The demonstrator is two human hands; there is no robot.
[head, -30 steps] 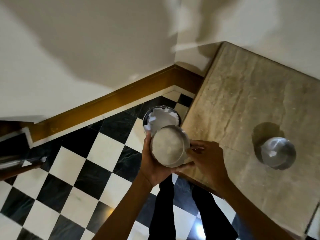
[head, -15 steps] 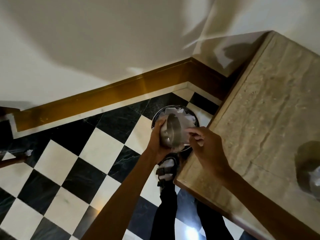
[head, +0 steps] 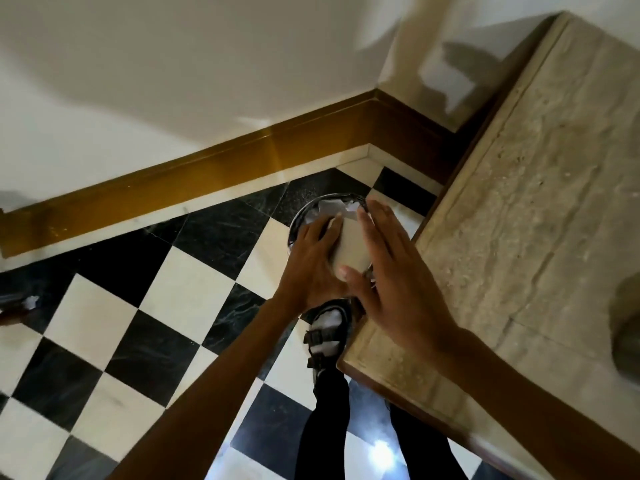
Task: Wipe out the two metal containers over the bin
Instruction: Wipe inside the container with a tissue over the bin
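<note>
My left hand [head: 311, 268] grips a round metal container [head: 353, 247] from the left and holds it turned over, base towards me, above the bin [head: 330, 196]. The bin is a small dark round one on the floor beside the table corner, with white crumpled paper inside. Fingers stretched out, my right hand [head: 391, 282] lies flat against the container's base and right side and grips nothing. On the table's right edge a blurred grey shape [head: 627, 348] with a shadow shows where the second container stands, mostly cut off.
The beige stone table [head: 519, 202] fills the right side, its corner close to the bin. Black-and-white checkered floor [head: 156, 323] spreads to the left, bordered by a brown skirting board [head: 207, 174]. My sandalled foot [head: 327, 337] stands just below the bin.
The container has been turned from tilted to base-up over the bin. My right hand has opened flat onto its base. The view shifted left, pushing the second container to the frame edge.
</note>
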